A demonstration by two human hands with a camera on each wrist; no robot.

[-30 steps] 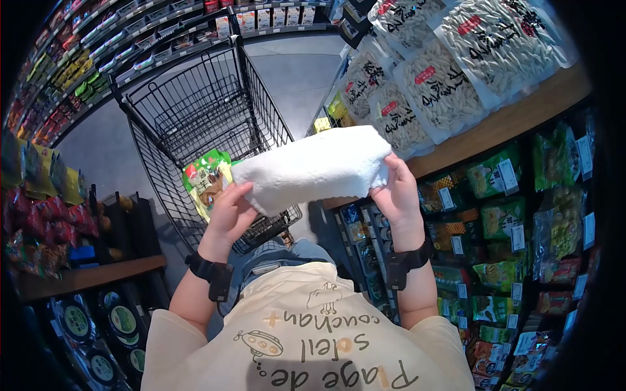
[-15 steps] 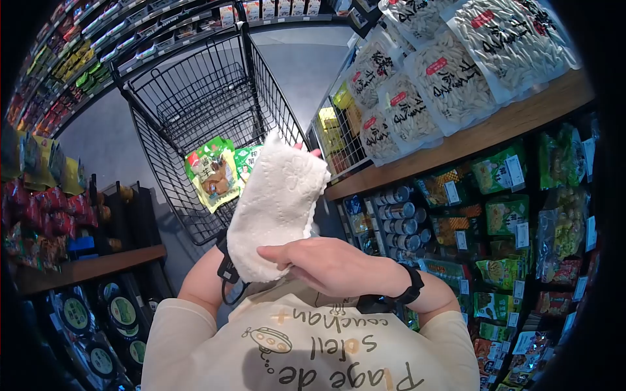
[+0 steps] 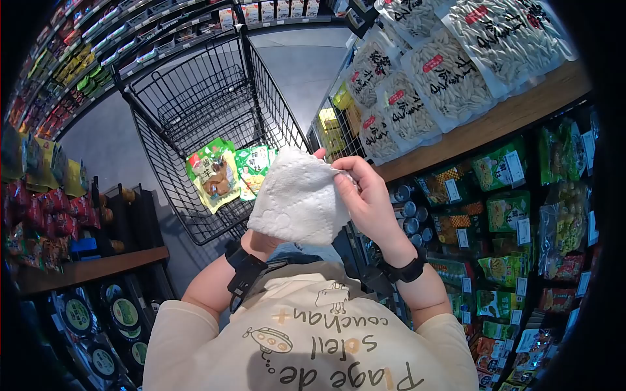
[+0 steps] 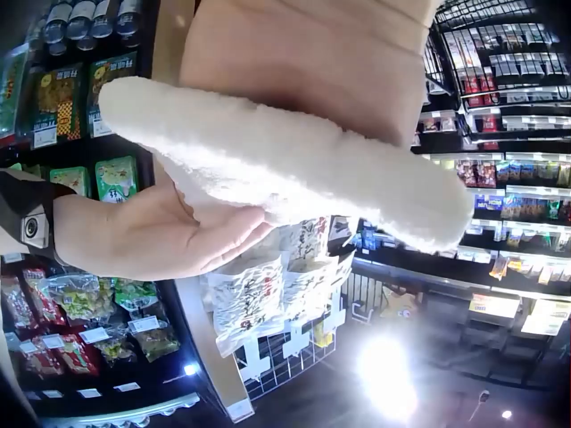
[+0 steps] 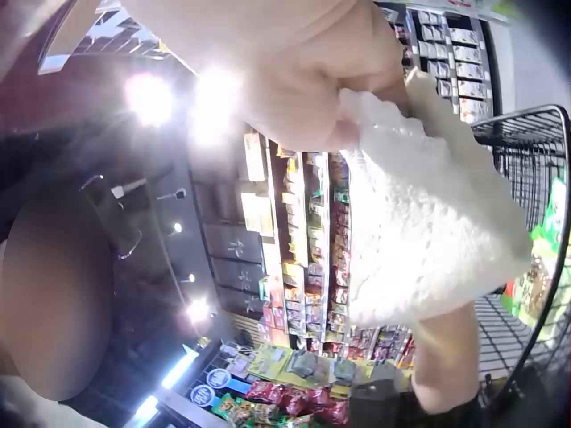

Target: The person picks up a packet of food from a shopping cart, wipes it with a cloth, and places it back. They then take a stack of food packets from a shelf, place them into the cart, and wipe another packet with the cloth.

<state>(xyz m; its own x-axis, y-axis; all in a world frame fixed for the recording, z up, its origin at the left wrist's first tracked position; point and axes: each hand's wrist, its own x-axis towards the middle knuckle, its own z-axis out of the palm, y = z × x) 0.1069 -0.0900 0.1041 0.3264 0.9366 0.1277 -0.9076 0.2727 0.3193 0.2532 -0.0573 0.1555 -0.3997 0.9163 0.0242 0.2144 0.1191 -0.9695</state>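
A folded white cloth [image 3: 298, 199] lies over my left hand [image 3: 263, 243], whose fingertips show at its far edge. My right hand [image 3: 368, 199] pinches the cloth's right edge between thumb and fingers. In the left wrist view the thick cloth [image 4: 294, 165] spans across below my left hand [image 4: 303, 62], its fingers hidden, and my right hand [image 4: 169, 232] is at the far side. The right wrist view shows my right hand [image 5: 303, 76] gripping a corner of the cloth [image 5: 419, 214], which has scalloped edges.
A black wire shopping cart [image 3: 195, 111] stands ahead, holding a green-and-yellow food bag [image 3: 214, 174] and a green-white packet [image 3: 253, 171]. Bagged goods [image 3: 450, 75] lie on a wooden shelf [image 3: 482, 127] at the right. More shelves [image 3: 91, 268] stand at the left.
The cloth, first stretched between both hands, was turned upright and now spreads over my left hand. My right hand has moved from the cloth's near end up to its right edge.
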